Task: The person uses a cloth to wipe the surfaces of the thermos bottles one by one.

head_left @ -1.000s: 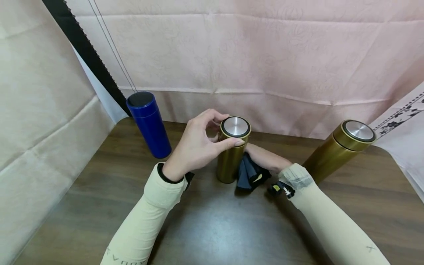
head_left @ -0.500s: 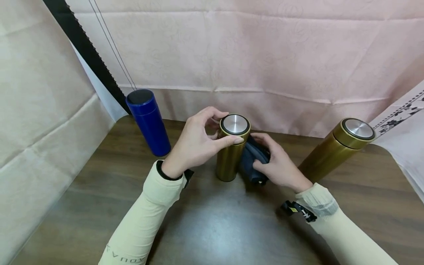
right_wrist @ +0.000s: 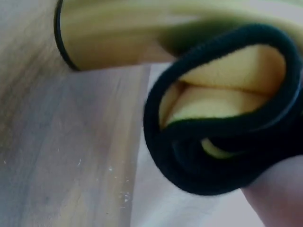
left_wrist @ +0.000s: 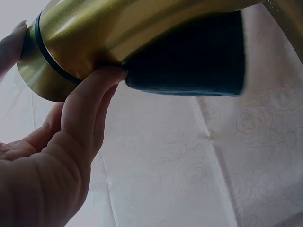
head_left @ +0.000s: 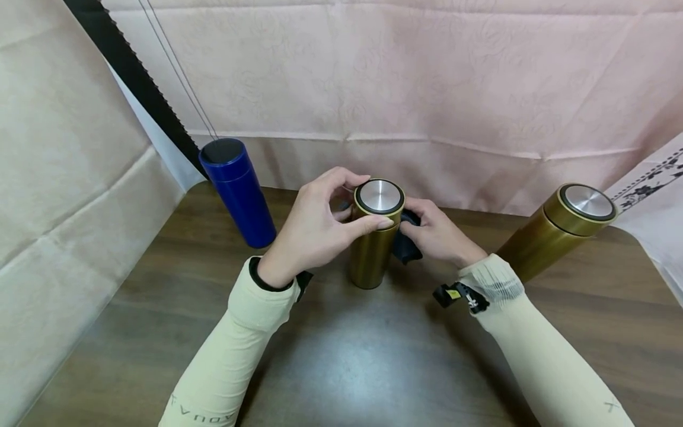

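A gold thermos bottle (head_left: 369,258) with a silver-topped lid stands upright at the middle of the table. My left hand (head_left: 325,228) grips it around the lid, thumb in front and fingers behind; fingertips also show against its wall in the left wrist view. On the bottle's right side, my right hand (head_left: 440,232) holds a folded dark blue cloth (head_left: 408,246) against it. The yellow lining of this cloth (right_wrist: 227,101) shows in the right wrist view. Part of the cloth (left_wrist: 189,61) lies along the bottle's wall in the left wrist view. The right fingertips are hidden behind the bottle.
A blue bottle (head_left: 239,196) with a black top stands at the back left of the wooden table (head_left: 341,356). A second gold thermos (head_left: 552,234) stands at the right, close to the right forearm. Pale pink cloth (head_left: 427,77) hangs behind the table.
My right hand came out from behind the bottle with the cloth, then moved in and up against its side again. My left hand keeps its grip on the lid.
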Available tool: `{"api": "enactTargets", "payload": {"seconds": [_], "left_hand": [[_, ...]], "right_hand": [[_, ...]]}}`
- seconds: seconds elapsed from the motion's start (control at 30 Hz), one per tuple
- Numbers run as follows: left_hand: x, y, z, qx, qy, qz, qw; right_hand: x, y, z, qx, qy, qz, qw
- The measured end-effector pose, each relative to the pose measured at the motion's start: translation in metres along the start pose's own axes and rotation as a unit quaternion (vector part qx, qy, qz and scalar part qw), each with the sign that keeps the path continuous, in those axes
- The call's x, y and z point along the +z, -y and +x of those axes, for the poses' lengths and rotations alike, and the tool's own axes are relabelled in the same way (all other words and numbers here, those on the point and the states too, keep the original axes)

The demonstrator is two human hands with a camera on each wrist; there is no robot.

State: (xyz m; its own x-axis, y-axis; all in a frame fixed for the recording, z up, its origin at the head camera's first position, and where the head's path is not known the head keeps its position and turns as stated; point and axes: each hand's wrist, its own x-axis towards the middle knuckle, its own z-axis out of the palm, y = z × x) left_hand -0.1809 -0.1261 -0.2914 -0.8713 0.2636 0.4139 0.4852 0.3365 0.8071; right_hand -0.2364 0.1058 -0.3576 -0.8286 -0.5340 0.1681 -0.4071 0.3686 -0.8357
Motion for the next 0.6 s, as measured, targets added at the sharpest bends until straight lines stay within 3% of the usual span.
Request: {"api": "enactTargets", "payload": {"seconds": [0.1, 0.3, 0.6], "left_hand": [[-0.001, -0.001, -0.001, -0.001, 0.000, -0.008, 1.0000], [-0.002, -0.003, -0.001, -0.004, 0.005, -0.010, 0.9999], [-0.002, -0.002, -0.002, -0.008, 0.017, -0.008, 0.9998]], "right_hand": [[0.004, -0.008, 0.009, 0.014, 0.036, -0.011, 0.9992], [0.018, -0.028, 0.013, 0.084, 0.111, -0.032, 0.9898], [0.018, -0.026, 0.000, 0.080, 0.124, -0.087, 0.9852]]}}
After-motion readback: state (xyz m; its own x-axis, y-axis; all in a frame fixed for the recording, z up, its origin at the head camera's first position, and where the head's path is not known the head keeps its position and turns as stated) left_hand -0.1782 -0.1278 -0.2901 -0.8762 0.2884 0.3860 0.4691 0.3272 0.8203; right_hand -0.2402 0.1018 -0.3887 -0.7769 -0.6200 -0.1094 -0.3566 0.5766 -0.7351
